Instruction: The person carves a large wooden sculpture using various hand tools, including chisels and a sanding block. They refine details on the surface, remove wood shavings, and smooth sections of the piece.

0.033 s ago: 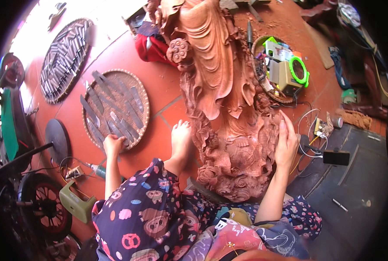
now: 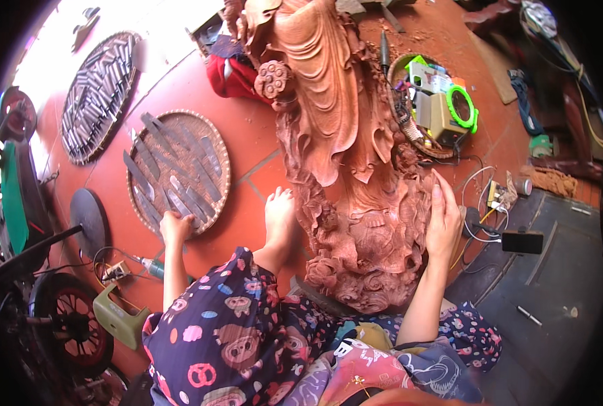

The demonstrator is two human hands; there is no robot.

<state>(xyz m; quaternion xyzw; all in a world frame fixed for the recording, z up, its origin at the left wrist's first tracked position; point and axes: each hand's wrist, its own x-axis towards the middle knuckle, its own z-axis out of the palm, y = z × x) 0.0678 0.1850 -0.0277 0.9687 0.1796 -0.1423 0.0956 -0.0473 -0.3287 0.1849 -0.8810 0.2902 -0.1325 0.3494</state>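
A large reddish-brown wood carving (image 2: 321,122) stands in front of me, with draped robes, a lotus pod and a knotted, rocky base. Along the right flank of that base lies my right hand (image 2: 445,223), its fingers stretched out against the wood. On the left, my left hand (image 2: 175,228) is closed at the near rim of a round woven tray (image 2: 225,159). What its fingers grip is hidden from me. Several flat grey metal blades (image 2: 196,203) lie in this tray. My bare foot (image 2: 280,213) rests on the floor between tray and carving.
Another woven tray (image 2: 66,145) holds many metal gouges at the far left. A basket (image 2: 420,147) of tools and a work lamp stands right of the carving. Cables and a phone (image 2: 522,242) lie on the right. A motorbike wheel (image 2: 71,314) and a green-bodied drill (image 2: 154,266) are at left.
The view has shifted very slightly, so the trays and the carving's upper part sit a little further left. Both hands keep their places.
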